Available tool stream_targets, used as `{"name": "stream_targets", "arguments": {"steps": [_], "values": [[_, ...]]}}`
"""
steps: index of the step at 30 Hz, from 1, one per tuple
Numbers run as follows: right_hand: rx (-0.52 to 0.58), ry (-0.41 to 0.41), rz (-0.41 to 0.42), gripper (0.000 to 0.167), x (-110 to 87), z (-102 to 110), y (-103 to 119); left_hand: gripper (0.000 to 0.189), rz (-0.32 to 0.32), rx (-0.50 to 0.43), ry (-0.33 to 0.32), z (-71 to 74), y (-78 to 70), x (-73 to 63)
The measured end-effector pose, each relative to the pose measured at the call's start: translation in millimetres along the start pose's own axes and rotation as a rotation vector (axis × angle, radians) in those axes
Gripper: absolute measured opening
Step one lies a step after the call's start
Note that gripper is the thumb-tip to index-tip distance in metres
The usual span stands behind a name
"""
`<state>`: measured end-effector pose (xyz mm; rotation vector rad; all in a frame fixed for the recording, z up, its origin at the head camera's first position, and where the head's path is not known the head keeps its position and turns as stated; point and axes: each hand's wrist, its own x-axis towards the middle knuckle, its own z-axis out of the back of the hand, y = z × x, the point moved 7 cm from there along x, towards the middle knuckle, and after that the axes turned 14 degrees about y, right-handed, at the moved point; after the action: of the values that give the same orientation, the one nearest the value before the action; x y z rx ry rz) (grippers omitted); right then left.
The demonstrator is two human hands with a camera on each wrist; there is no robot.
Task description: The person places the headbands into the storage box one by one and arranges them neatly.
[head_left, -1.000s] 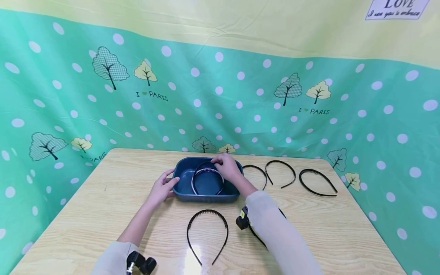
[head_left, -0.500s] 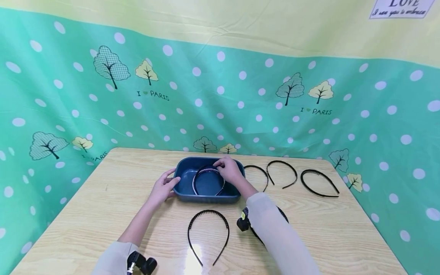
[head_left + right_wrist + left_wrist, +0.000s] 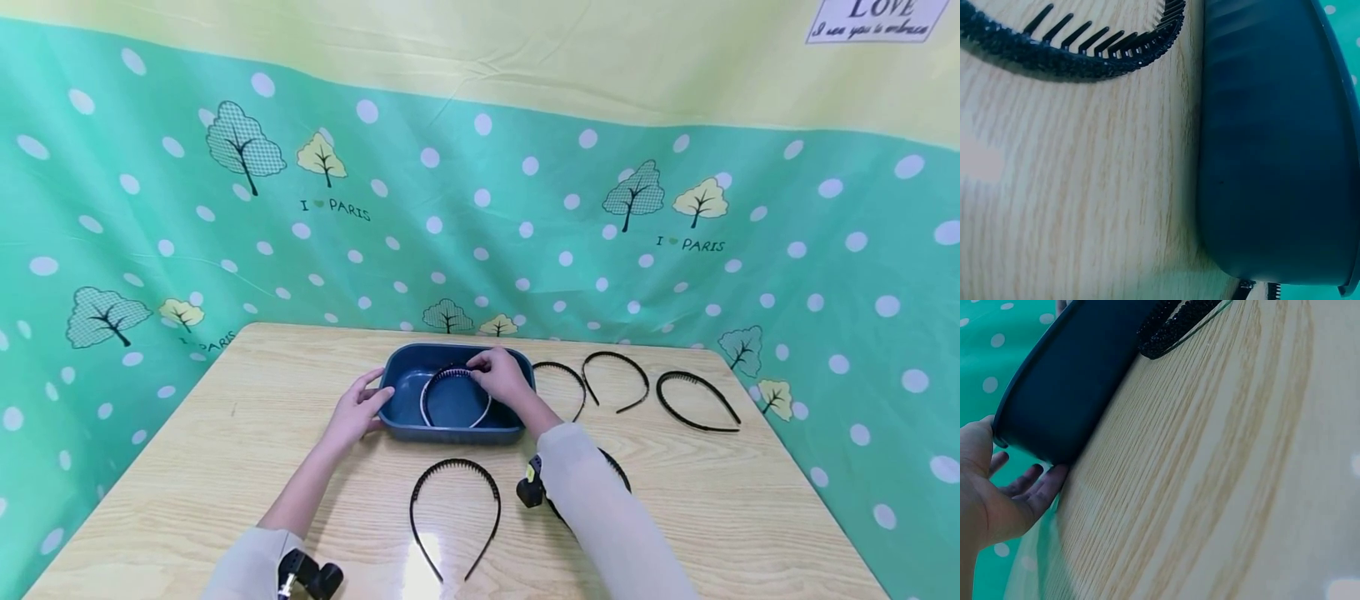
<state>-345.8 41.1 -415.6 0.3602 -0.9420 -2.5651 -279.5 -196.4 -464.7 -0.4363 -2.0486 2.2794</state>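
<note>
In the head view a dark blue basin (image 3: 450, 435) stands toward the back of the table. My left hand (image 3: 352, 412) grips its left end; the left wrist view has the thumb at the rim and the fingers low against the wall (image 3: 1066, 406). Inside the basin, toothed headbands (image 3: 448, 372) lie overlapped, a black one over one with a pale band. My right hand (image 3: 498, 375) reaches in over the right side and pinches the black headband near its top. The right wrist view shows only the basin's outer wall (image 3: 1279, 150), with that hand hidden.
A black headband (image 3: 456, 462) lies in front of the basin, and another (image 3: 618, 468) is partly under my right sleeve. To the right are three more: one beside the basin (image 3: 576, 379), one behind (image 3: 617, 356), one far right (image 3: 675, 415). A polka-dot curtain (image 3: 480, 225) hangs behind.
My right hand has lowered slightly into the basin, bringing the black headband down onto the pale one. My left hand stays on the basin's left end.
</note>
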Motion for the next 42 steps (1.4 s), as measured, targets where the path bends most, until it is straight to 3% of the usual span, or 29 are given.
{"name": "stream_targets", "arguments": {"steps": [13, 42], "values": [[0.03, 0.022, -0.024, 0.016, -2.5, -3, -7, 0.057, -0.006, -0.002, -0.001, -3.3, -1.3, -1.2], [0.022, 0.025, 0.02, 0.021, -10.8, 10, 6, 0.059, -0.006, 0.015, 0.006, -3.8, -1.2, -3.9]]}}
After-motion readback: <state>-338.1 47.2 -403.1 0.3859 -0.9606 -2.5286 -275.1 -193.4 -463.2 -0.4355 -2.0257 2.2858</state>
